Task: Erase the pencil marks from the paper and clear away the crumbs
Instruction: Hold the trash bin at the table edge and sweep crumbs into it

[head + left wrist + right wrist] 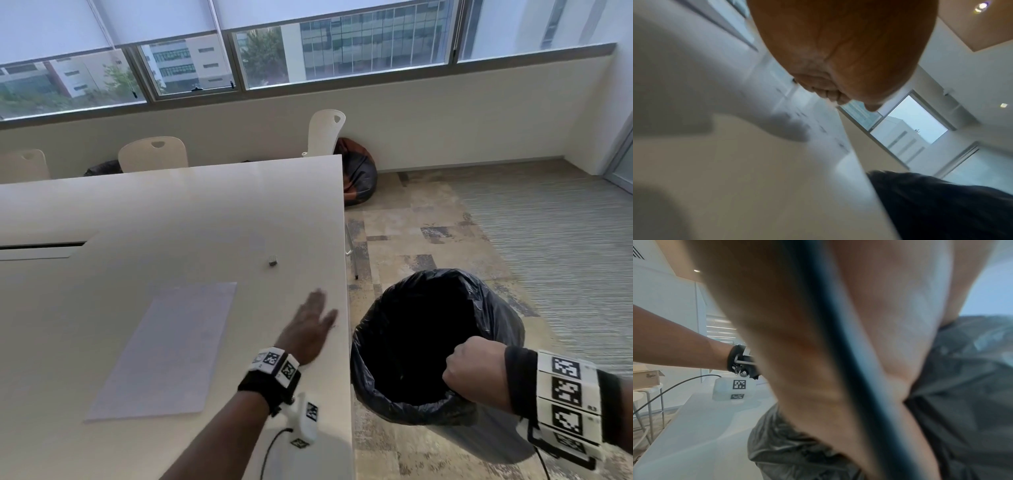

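right hand (474,371) fist grips the rim of the black-lined bin (404,346) beside the table edge (346,342). left hand (310,329) lies flat, fingers straight, by that edge. paper (168,349) at left, eraser (272,260) farther. left wrist view alone shows dark crumbs (822,129) near the edge.

You have one paper (164,349), one eraser (272,260), one bin (445,359), three chairs (153,154) and two hands (310,329) in view.
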Demonstrator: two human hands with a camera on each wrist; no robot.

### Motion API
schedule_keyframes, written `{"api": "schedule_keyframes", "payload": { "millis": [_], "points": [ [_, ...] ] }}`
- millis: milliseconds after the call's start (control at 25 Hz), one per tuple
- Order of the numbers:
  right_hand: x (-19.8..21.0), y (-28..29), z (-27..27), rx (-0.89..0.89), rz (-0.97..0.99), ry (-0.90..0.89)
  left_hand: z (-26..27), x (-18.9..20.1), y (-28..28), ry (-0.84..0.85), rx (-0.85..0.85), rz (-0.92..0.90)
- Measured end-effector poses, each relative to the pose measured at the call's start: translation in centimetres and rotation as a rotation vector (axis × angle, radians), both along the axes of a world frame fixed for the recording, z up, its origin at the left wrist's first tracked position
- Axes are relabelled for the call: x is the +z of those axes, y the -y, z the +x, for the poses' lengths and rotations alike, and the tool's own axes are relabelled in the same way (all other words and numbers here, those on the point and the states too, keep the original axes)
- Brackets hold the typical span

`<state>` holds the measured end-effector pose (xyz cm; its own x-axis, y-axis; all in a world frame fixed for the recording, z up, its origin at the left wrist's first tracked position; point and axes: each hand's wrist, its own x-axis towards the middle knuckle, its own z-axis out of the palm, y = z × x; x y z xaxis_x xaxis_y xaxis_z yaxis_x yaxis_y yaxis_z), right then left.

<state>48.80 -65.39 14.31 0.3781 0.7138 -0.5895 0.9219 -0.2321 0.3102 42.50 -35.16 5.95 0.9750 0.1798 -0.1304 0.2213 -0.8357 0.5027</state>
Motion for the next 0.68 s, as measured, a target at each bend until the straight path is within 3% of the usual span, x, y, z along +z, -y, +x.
{"api": "schedule_keyframes", "payload": {
  "millis": [80, 200, 280, 440, 480, 560, 640, 680],
  "points": [
    [-1.3, 0.5, 0.7, 0.031, 0.153, 0.057, -1.0, -0.2, -3.9, -0.031, 0.257, 0.16],
    [0.5, -0.3, -1.3, 0.155, -0.036, 0.11, -2.8, -0.3, -7.5, -0.308, 0.533, 0.245],
    [0.4, -0.2, -1.4, 0.059, -0.049, 0.044, -2.7, -0.8, -6.1, -0.348, 0.462, 0.223],
    [0.4, -0.2, -1.5, 0.032, -0.05, 0.034, -2.9, -0.7, -1.3, -0.152, 0.008, 0.017],
    [0.4, -0.2, -1.6, 0.022, -0.052, 0.038, -2.9, -0.3, -1.1, -0.088, -0.004, -0.039],
    [0.4, -0.2, -1.7, 0.033, -0.059, 0.045, -2.9, -0.5, -2.0, -0.041, 0.15, 0.028],
    [0.5, -0.2, -1.8, 0.034, -0.048, 0.058, -3.0, -0.9, -2.2, -0.186, 0.311, 0.154],
    [0.5, -0.2, -1.8, 0.04, -0.046, 0.064, -2.6, -1.1, -1.5, -0.241, 0.314, 0.172]
  ]
}}
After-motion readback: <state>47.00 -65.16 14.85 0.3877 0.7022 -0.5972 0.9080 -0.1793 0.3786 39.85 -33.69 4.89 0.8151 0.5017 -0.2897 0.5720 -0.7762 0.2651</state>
